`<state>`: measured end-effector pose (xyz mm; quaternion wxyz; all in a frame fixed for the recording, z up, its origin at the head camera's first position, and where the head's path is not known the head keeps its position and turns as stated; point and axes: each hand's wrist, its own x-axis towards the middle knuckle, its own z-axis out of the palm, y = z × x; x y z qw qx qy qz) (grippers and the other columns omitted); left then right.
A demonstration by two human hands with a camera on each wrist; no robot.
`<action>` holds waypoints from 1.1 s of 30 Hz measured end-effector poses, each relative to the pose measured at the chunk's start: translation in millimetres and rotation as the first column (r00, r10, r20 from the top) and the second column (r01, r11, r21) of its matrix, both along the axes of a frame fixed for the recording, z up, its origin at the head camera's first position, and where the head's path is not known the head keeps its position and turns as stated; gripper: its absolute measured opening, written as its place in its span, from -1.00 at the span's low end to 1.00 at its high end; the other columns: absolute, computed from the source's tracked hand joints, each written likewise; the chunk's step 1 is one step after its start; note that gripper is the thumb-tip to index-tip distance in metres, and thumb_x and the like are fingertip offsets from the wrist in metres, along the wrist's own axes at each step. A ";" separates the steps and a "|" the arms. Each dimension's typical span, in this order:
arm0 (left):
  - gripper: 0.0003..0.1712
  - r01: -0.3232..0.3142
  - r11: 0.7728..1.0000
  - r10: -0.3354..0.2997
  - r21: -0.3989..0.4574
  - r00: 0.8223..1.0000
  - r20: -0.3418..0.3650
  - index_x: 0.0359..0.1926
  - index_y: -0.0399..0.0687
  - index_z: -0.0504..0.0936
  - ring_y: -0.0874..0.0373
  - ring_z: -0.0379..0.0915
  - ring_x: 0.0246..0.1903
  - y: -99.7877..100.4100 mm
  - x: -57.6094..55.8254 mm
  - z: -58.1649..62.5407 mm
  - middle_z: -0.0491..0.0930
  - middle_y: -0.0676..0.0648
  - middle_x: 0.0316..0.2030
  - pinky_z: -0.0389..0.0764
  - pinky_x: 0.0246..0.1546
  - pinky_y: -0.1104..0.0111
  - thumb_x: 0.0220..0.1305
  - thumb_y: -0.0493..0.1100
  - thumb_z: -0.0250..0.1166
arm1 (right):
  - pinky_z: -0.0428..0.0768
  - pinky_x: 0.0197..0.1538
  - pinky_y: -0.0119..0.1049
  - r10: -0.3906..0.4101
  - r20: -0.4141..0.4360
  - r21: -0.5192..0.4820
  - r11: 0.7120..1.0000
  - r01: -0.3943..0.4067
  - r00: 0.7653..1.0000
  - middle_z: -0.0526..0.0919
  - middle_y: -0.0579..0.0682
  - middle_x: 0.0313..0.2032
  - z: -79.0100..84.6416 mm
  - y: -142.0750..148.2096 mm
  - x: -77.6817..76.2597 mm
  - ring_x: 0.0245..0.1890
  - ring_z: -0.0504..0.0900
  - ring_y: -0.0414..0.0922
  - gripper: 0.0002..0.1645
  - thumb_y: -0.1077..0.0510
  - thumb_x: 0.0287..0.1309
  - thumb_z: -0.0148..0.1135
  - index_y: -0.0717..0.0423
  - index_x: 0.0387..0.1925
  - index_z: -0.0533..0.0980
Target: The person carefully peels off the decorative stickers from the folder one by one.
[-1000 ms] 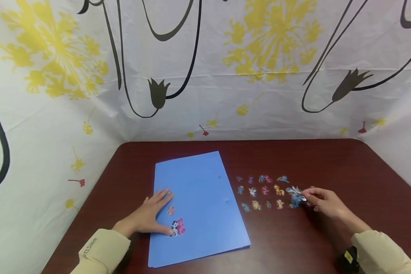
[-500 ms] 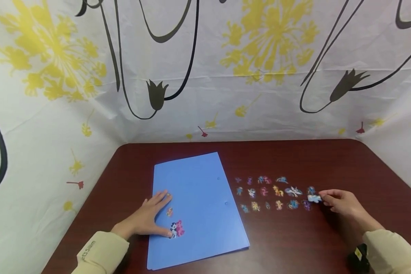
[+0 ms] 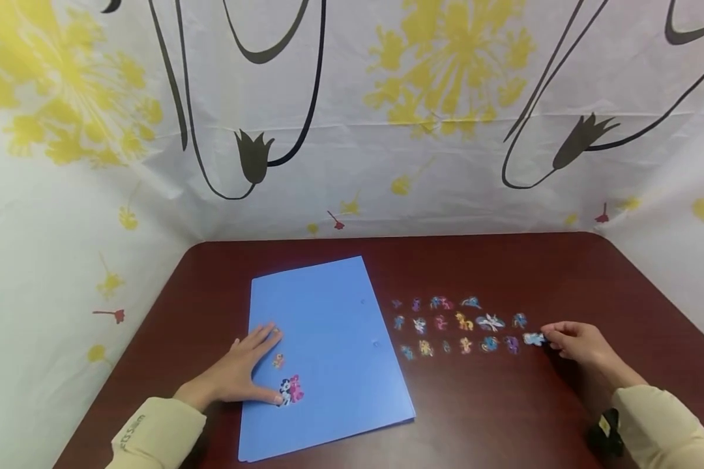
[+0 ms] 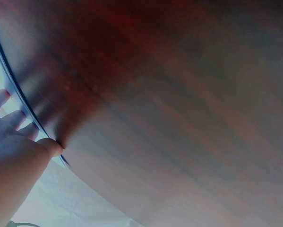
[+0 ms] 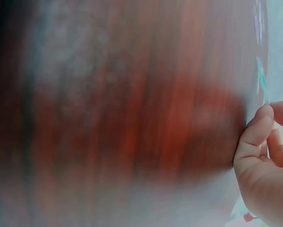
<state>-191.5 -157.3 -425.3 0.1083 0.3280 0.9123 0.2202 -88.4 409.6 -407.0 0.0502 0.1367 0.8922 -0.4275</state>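
My left hand (image 3: 234,370) lies spread on a blue folder (image 3: 340,352), thumb tip beside a pink and white pony sticker (image 3: 291,389). A small orange pony sticker (image 3: 278,361) sits between its thumb and fingers. In the left wrist view, the left thumb (image 4: 51,147) shows at the folder's edge. My right hand (image 3: 583,348) pinches a light blue pony sticker (image 3: 533,339) by its right end between thumb and forefinger, close over the table. The right wrist view shows this sticker (image 5: 261,75) nearly edge-on.
Three rows of small pony stickers lie between the folder and my right hand, among them a winged white one (image 3: 489,322) and a purple one (image 3: 512,344). The dark red table (image 3: 475,417) meets a patterned white cloth (image 3: 446,176) at the back.
My right hand has moved right, then lowered the light blue sticker to the right end of the front row. The left hand stays on the folder; the head view has shifted slightly.
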 end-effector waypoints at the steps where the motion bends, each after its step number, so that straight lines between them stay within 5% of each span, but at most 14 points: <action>1: 0.22 0.003 1.000 -0.003 0.003 1.000 -0.002 0.31 -0.12 0.12 -0.16 -0.21 0.29 -0.3 -0.6 0.0 -0.03 -0.19 0.32 -0.13 0.09 -0.23 -0.32 0.44 0.28 | 0.52 -0.41 -0.35 0.010 -0.002 0.018 1.000 -0.010 1.000 0.53 0.00 -0.36 0.9 -0.8 -0.4 -0.46 0.45 -0.28 -0.46 0.04 0.28 -0.11 0.55 -0.11 0.38; 13: 0.21 0.012 1.000 -0.012 -0.002 1.000 0.011 0.31 -0.11 0.11 -0.14 -0.23 0.29 1.4 -0.7 -3.3 -0.04 -0.18 0.32 -0.14 0.10 -0.21 -0.31 0.45 0.27 | 0.41 -0.54 -0.31 0.043 -0.002 0.248 0.968 -0.041 0.999 0.47 -0.01 -0.51 1.3 -5.9 0.3 -0.56 0.40 -0.15 -0.62 0.07 0.13 0.12 0.40 -0.28 0.42; 17: 0.22 0.002 1.000 -0.002 -0.011 1.000 0.010 0.31 -0.10 0.11 -0.13 -0.23 0.29 -0.1 -0.9 -1.6 -0.04 -0.17 0.32 -0.14 0.10 -0.21 -0.32 0.45 0.28 | 0.43 -0.55 -0.29 0.001 0.010 0.224 0.975 -0.003 1.000 0.43 0.01 -0.53 0.1 -3.5 -2.4 -0.58 0.42 -0.13 -0.50 -0.02 0.09 0.15 0.41 -0.29 0.34; 24: 0.22 -0.008 1.000 0.009 -0.014 1.000 0.009 0.31 -0.08 0.11 -0.12 -0.23 0.29 -1.5 -0.2 -0.2 -0.04 -0.16 0.32 -0.14 0.11 -0.21 -0.33 0.45 0.28 | 0.51 -0.54 -0.35 0.001 -0.041 0.190 0.982 0.007 0.999 0.49 0.02 -0.53 -2.9 -1.7 -2.2 -0.60 0.46 -0.19 -0.71 0.22 0.11 0.08 0.46 -0.33 0.33; 33: 0.23 -0.004 1.000 0.004 -0.014 1.000 0.009 0.31 -0.09 0.11 -0.13 -0.24 0.30 -0.8 1.0 0.5 -0.05 -0.16 0.32 -0.13 0.11 -0.20 -0.33 0.44 0.29 | 0.52 -0.52 -0.34 0.004 -0.038 0.184 0.983 0.004 0.999 0.47 0.04 -0.53 -1.5 -0.6 -0.2 -0.58 0.46 -0.17 -0.69 0.17 0.17 0.00 0.44 -0.35 0.34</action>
